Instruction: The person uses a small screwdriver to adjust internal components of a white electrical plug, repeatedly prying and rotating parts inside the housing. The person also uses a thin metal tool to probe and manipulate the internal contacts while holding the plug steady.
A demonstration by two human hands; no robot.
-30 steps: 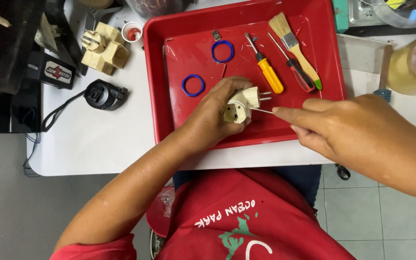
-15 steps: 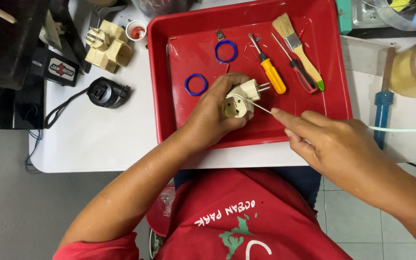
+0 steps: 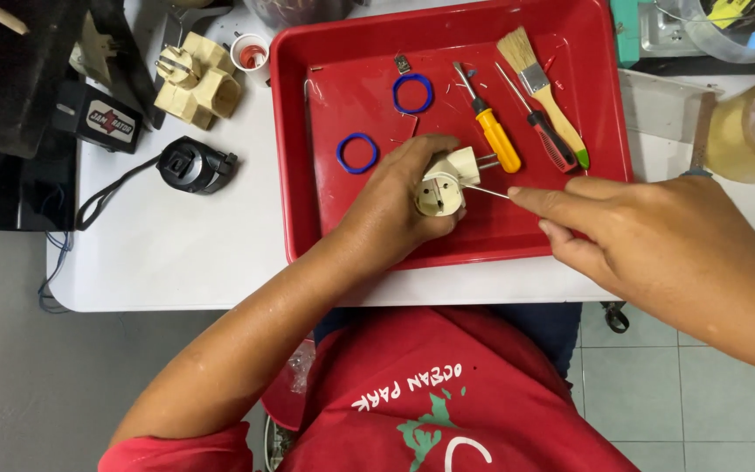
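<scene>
Cream plastic, round-faced with two metal pins jutting toward two o'clock: that is the plug adapter (image 3: 444, 188) I grip above the lower middle of the red tray (image 3: 334, 245). My left hand (image 3: 395, 205) is wrapped shut around its body. A thin metal rod (image 3: 487, 191) meets its socket face, pinched at three o'clock between the fingertips of my right hand (image 3: 657, 245). Inside the tray, two blue rings (image 3: 357, 153) lie at ten and twelve o'clock of the adapter, a yellow-handled screwdriver (image 3: 493, 135), a red-handled screwdriver (image 3: 545, 135) and a paintbrush (image 3: 542, 87) at one o'clock. Both forearms reach in from below.
</scene>
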